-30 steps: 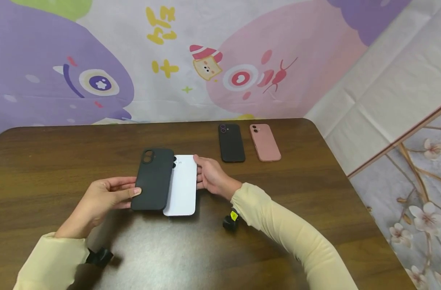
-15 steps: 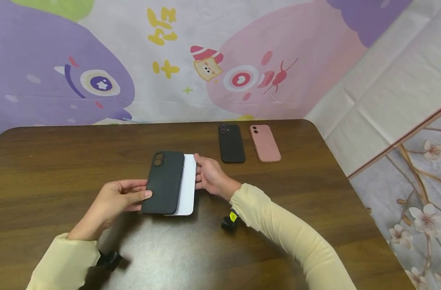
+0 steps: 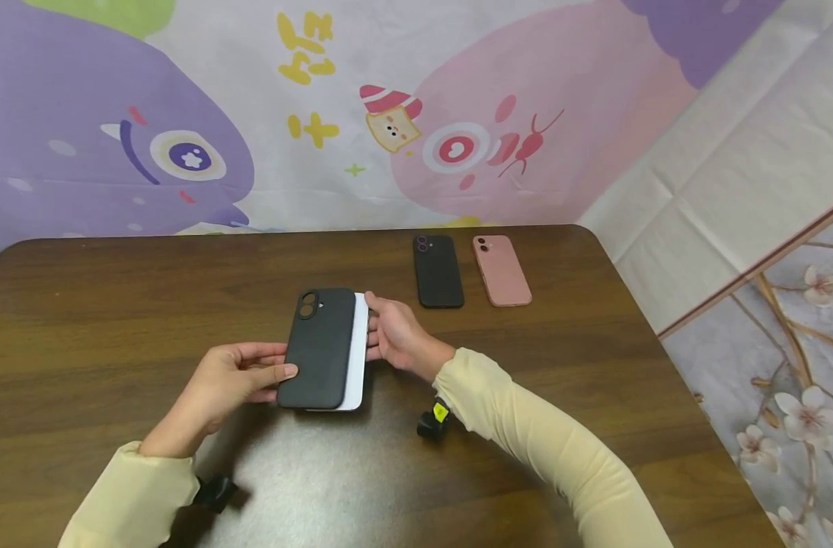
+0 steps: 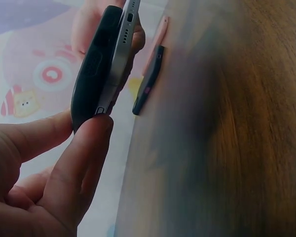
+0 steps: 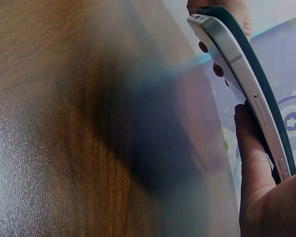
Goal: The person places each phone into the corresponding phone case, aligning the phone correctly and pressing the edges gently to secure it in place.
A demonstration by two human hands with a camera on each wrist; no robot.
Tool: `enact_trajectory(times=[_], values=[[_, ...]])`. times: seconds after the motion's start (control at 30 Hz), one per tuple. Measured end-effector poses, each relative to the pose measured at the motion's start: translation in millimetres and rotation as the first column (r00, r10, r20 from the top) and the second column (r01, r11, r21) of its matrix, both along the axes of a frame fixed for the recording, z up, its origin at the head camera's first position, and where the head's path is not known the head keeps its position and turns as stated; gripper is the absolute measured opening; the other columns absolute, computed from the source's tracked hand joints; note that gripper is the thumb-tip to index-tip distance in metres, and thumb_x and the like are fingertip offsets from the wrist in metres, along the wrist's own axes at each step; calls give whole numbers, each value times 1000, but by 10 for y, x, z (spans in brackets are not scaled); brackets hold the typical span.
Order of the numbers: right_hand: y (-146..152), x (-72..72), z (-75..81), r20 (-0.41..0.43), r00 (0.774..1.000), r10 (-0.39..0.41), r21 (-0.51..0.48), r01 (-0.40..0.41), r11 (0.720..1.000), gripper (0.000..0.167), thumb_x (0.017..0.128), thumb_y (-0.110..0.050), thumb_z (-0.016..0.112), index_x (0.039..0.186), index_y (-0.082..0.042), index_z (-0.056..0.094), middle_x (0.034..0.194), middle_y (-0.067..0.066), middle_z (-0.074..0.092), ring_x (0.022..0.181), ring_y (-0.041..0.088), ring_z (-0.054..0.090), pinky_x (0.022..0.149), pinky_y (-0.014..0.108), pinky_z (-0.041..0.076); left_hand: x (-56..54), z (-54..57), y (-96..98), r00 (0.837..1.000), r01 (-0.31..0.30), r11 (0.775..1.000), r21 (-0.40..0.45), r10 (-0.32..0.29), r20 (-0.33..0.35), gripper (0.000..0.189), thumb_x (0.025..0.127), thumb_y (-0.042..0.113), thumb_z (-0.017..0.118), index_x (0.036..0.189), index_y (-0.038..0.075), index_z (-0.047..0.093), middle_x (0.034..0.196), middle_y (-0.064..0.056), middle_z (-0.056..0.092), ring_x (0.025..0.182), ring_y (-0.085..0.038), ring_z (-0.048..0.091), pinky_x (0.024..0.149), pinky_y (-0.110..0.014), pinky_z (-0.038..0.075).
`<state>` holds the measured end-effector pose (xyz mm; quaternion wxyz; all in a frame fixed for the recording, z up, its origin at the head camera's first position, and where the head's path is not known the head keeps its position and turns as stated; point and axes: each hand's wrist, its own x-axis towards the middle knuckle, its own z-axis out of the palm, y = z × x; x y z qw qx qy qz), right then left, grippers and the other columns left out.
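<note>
A black phone case (image 3: 320, 350) with a camera cutout lies over the back of a white phone (image 3: 357, 354), leaving a white strip bare on the right. My left hand (image 3: 234, 380) pinches the case by its left edge, thumb on its outer face. The right hand (image 3: 399, 335) grips the phone along its right edge. In the left wrist view, the phone's metal side with its port and speaker holes stands out beside the case (image 4: 89, 79). From the right wrist, the phone's silver frame (image 5: 251, 94) runs alongside the case, close against it.
Behind the right hand, a black phone (image 3: 438, 270) and a pink phone (image 3: 502, 270) lie backs up near the far edge of the brown wooden table (image 3: 115, 304). A cartoon-printed cloth (image 3: 348, 198) hangs behind the table.
My left hand has carried the black case rightward across the white phone, covering its camera and most of its back. The right hand has stayed nearly still.
</note>
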<state>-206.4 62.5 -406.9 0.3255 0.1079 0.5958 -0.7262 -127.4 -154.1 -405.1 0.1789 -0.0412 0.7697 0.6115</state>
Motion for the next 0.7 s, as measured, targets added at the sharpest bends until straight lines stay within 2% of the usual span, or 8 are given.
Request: enact_trajectory(times=[0.2,0.4,0.7], values=[[-6,8,-1,0,1000,0,0,0,1000,44,103,-36,27,129,-6,44,123,27,55,93,32,63,91,55,48,12,12,36,1000,-4,1000,5,4,-4,55,84,13,71,127,-12,49,107,-12,67,75,2,64,64,-24,58],[-12,16,-10,2,1000,6,5,-6,1000,46,103,-36,26,132,-5,45,125,29,53,98,34,62,94,57,46,26,20,71,1000,2,1000,-4,-2,-14,53,84,12,70,125,-13,50,105,-13,67,75,2,64,64,-24,58],[-7,11,5,6,1000,8,1,-8,1000,47,102,-37,27,131,-4,45,122,27,56,86,29,64,91,55,48,24,41,121,1000,15,1000,-18,-15,-19,52,84,14,70,125,-12,51,110,-20,65,76,1,64,64,-24,58]])
